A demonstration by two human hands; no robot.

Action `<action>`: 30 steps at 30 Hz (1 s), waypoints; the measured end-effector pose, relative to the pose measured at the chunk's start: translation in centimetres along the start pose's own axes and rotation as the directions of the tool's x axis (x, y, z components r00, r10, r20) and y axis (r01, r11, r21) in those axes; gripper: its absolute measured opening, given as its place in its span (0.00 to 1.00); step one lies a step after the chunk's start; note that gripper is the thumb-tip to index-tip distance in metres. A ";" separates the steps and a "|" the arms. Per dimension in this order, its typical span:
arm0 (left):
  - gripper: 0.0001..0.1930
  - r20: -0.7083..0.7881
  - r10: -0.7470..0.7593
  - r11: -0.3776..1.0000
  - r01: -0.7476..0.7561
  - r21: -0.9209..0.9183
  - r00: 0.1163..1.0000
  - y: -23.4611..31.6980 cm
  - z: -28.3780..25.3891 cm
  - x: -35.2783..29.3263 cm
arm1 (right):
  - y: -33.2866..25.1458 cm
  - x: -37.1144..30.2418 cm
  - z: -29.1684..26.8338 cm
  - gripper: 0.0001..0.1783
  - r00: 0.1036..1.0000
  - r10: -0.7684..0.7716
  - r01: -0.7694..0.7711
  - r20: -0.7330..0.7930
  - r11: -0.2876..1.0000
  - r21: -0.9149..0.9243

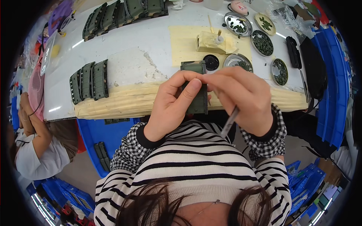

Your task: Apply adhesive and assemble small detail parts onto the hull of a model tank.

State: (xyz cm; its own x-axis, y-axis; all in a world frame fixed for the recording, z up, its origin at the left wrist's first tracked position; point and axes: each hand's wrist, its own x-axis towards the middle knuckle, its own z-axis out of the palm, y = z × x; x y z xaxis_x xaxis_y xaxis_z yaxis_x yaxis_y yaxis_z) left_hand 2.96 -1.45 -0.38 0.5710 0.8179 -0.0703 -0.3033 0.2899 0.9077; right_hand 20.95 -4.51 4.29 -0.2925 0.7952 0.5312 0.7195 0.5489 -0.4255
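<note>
My left hand (169,103) grips a dark green ribbed plastic part (198,105) just above the table's near edge, thumb on top. Over the part's right side, my right hand (247,96) is closed around a slim grey-handled tool (229,123), its handle end pointing down toward me. The tool's working tip is hidden by the fingers, where both hands meet. Just beyond the part sit a round black lid or shallow cup (211,62) and a metal dish (238,61) of small green pieces.
Three similar green parts (88,81) stand at left, with a longer row (124,17) at the far left. More dishes of small pieces (262,42) lie right of a yellow-covered block (215,42). A blue bin (90,130) is below the table; another person (45,145) sits left.
</note>
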 end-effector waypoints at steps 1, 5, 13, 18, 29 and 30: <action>0.10 0.001 0.054 0.998 -0.054 0.024 0.999 -0.1 -0.3 0.0 | -0.5 0.3 0.5 0.20 0.999 -0.024 0.026 0.046 0.999 -0.033; 0.11 -0.060 0.037 0.998 -0.033 0.062 0.998 0.0 -1.5 -0.7 | -1.2 1.1 1.7 0.25 0.993 -0.085 0.095 0.077 0.986 -0.139; 0.12 -0.001 -0.013 1.000 0.013 -0.017 1.000 -0.6 -2.0 -0.4 | -1.3 0.5 1.8 0.26 0.998 -0.029 0.028 0.053 0.999 0.017; 0.12 -0.014 0.059 0.994 -0.058 0.090 0.998 -0.3 -2.0 -0.4 | -1.2 0.6 2.2 0.18 0.990 0.135 -0.125 -0.044 0.977 0.173; 0.15 0.029 0.108 0.971 -0.112 0.213 0.994 -0.4 -2.1 -0.4 | 0.3 0.3 2.8 0.14 0.977 -0.211 0.211 0.007 0.977 -0.029; 0.15 0.037 0.098 0.971 -0.104 0.214 0.994 -0.2 -2.1 -0.4 | 0.2 0.3 2.9 0.14 0.975 -0.220 0.221 0.012 0.974 -0.046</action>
State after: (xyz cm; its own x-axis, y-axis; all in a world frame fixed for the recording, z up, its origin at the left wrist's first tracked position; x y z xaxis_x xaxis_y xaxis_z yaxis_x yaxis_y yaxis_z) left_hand 1.20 -0.76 -1.45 0.5666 0.8233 0.0346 -0.1908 0.0903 0.9775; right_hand 19.23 -3.45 2.24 -0.4514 0.6578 0.6030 0.6652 0.6985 -0.2639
